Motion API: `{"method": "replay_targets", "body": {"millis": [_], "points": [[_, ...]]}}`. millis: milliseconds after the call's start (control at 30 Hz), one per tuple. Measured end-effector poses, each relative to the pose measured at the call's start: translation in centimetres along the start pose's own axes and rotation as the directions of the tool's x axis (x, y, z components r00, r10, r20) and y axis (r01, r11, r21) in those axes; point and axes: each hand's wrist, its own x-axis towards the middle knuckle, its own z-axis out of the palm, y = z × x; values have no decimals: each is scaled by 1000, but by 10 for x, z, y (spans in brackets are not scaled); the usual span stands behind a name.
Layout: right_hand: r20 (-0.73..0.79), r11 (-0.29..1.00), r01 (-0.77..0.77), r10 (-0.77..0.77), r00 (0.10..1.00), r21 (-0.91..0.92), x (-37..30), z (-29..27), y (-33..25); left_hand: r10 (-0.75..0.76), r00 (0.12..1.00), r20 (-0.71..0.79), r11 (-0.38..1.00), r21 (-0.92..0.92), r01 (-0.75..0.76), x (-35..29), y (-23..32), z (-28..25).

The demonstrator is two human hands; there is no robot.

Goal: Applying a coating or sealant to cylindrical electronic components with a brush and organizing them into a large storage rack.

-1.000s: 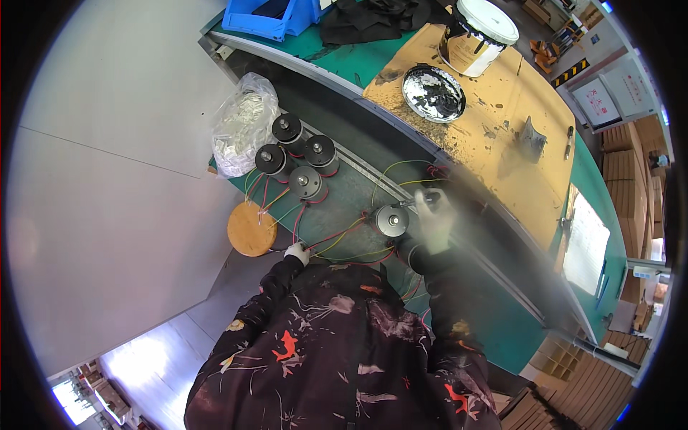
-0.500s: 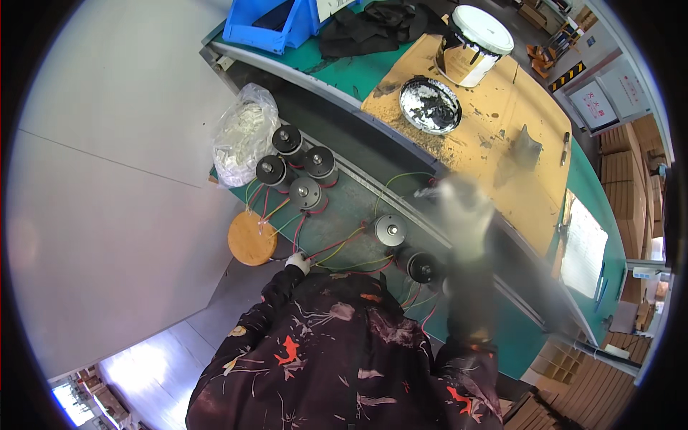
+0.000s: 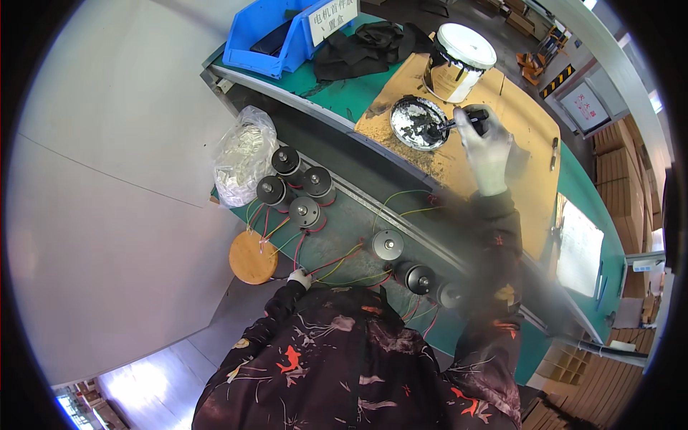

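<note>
My right hand point(image 3: 486, 147), in a white glove, is closed round a black-handled paintbrush point(image 3: 476, 116). The brush's tip reaches into a round lid-like dish point(image 3: 410, 145) smeared with black and white paint. My left hand point(image 3: 300, 279), also gloved, rests low at the bench's near edge, where red and yellow wires run up to it. Its fingers are curled, and what they hold is too small to make out. Right of it stand a silver-topped motor point(image 3: 388, 245) and a black motor point(image 3: 419, 279). Another round motor point(image 3: 451, 294) is partly hidden by my blurred right sleeve.
Several black motors point(image 3: 305, 212) with loose wires cluster beside a clear bag point(image 3: 244, 158) of white pieces. A round wooden stool top point(image 3: 253, 256) is left of my left hand. On the raised shelf are a paint bucket point(image 3: 459, 64), dark cloth point(image 3: 365, 49), blue bin point(image 3: 261, 50) and papers point(image 3: 579, 247).
My right hand has moved up and away from the motors to the paint dish, bringing the brush's tip into it. My left hand stays by the wires. The whole view has shifted slightly.
</note>
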Motion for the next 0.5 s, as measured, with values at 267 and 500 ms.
{"method": "replay_targets", "body": {"millis": [267,500], "points": [[-39,998,56,-54,998,40,-121,3,22,-41,999,-12,999,18,41,-2,-6,-1],[68,939,-342,339,938,40,-227,39,76,19,998,-57,999,49,-17,5,-12,6]]}}
